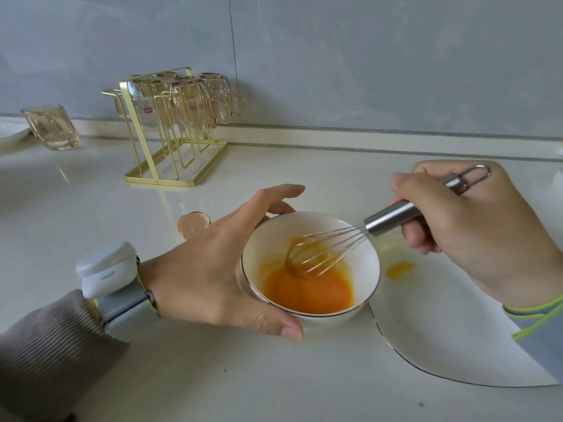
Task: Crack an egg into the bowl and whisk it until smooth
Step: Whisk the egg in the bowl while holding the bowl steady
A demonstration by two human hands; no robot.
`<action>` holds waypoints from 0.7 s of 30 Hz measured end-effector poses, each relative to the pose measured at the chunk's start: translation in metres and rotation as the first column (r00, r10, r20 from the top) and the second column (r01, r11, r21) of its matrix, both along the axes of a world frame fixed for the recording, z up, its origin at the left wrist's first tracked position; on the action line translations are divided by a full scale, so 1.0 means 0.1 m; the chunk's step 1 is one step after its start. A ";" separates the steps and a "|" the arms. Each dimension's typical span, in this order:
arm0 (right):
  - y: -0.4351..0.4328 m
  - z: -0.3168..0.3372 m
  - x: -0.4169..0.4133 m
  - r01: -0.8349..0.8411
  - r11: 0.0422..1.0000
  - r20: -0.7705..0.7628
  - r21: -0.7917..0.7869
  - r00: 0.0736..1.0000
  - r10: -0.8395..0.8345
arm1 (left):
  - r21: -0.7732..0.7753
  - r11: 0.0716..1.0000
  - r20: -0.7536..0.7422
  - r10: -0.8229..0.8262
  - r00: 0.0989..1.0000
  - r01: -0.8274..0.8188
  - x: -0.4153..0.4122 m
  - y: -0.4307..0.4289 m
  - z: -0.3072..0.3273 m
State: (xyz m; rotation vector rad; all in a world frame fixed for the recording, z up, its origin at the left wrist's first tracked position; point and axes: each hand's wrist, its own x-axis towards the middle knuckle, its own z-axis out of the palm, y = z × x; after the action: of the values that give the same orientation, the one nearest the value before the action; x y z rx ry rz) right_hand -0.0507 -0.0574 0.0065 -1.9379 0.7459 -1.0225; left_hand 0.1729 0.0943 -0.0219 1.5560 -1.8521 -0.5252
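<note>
A small white bowl [359,257] stands on the counter with orange beaten egg [307,293] pooled in its bottom. My left hand [213,269] wraps around the bowl's left side, thumb at the near rim and fingers behind the far rim. My right hand [478,226] grips the steel handle of a wire whisk [393,217], whose wires dip into the egg. An empty eggshell [193,225] lies on the counter just behind my left hand.
A white plate [451,339] with a smear of yolk [400,268] lies under and to the right of the bowl. A gold rack [176,166] with several upturned glasses stands at the back left, and a tilted glass [51,127] sits at the far left.
</note>
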 end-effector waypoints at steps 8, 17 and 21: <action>-0.01 -0.01 0.01 0.010 0.999 -0.019 0.052 1.000 -0.009 | -0.001 1.000 0.011 -0.004 1.000 0.004 0.00 0.00 0.00; 0.00 0.01 0.01 -0.006 0.995 -0.007 0.095 1.000 0.006 | 0.007 1.000 0.007 0.002 1.000 -0.002 -0.01 0.00 0.00; -0.01 0.01 0.01 0.014 0.997 -0.007 0.072 1.000 -0.014 | 0.013 1.000 0.022 0.010 1.000 -0.010 0.00 0.00 -0.01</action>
State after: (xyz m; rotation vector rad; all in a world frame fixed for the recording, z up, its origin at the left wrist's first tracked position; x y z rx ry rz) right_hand -0.0495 -0.0583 0.0080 -1.8775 0.7908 -0.9843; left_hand 0.1728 0.0942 -0.0228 1.5845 -1.8601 -0.5185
